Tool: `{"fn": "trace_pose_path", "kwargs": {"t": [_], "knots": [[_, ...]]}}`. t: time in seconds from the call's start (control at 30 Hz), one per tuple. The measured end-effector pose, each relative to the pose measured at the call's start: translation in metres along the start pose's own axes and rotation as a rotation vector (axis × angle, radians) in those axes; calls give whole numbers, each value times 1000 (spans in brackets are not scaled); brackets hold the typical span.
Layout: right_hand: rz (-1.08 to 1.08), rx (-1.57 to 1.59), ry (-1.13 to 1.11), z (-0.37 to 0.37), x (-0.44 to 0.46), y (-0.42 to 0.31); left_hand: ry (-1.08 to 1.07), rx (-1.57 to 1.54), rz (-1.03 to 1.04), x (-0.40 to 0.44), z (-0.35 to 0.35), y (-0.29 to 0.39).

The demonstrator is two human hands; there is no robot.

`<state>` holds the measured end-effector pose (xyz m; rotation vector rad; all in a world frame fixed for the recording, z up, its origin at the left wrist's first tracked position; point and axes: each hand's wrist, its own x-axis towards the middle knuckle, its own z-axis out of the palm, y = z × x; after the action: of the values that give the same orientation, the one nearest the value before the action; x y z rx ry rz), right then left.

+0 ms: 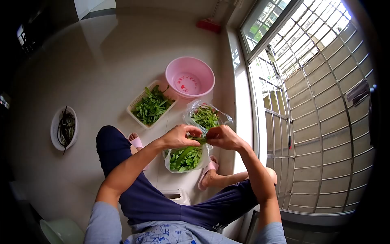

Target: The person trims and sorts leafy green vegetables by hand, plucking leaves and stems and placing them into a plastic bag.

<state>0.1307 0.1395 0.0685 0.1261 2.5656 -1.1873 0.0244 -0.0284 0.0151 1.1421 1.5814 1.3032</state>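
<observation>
My left hand [181,136] and my right hand [222,137] meet above the plastic bags, both closed on a piece of leafy green vegetable [199,140] stretched between them. Part of it is hidden by my fingers. Right below lies a clear plastic bag of leafy greens [186,159]. Just beyond my hands, another clear bag holds cut green stems and leaves [205,116]. To the left of that bag, a cream rectangular basket [134,116] is heaped with long green leaves [152,106].
A pink basin [172,72] stands on the tiled floor past the basket. At far left, a white oval basket [54,129] holds dark, thin strands [66,129]. A window ledge [242,101] and metal grille run along the right. A red broom [209,26] stands at the back.
</observation>
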Motion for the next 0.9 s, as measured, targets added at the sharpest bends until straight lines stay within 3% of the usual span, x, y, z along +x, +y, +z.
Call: {"fn": "trace_pose_path", "kwargs": {"t": [0.1, 0.17, 0.23, 0.37, 0.47, 0.57, 0.9], "knots": [[-18, -29, -46, -4, 1, -11, -106, -72, -66, 4, 6, 5], [-46, -36, -55, -3, 5, -6, -154, -287, -73, 8, 7, 0], [136, 508, -54, -3, 8, -3, -120, -375, -70, 11, 9, -3], [177, 868, 122, -3, 7, 4, 73, -499, -232, 11, -1, -8], [190, 710, 96, -1, 3, 7, 192, -704, -401, 10, -5, -10], [185, 612, 21, 5, 4, 14, 206, -865, -441, 13, -7, -19], [151, 536, -6, 19, 17, 15, 152, -823, -436, 18, 0, -17]]}}
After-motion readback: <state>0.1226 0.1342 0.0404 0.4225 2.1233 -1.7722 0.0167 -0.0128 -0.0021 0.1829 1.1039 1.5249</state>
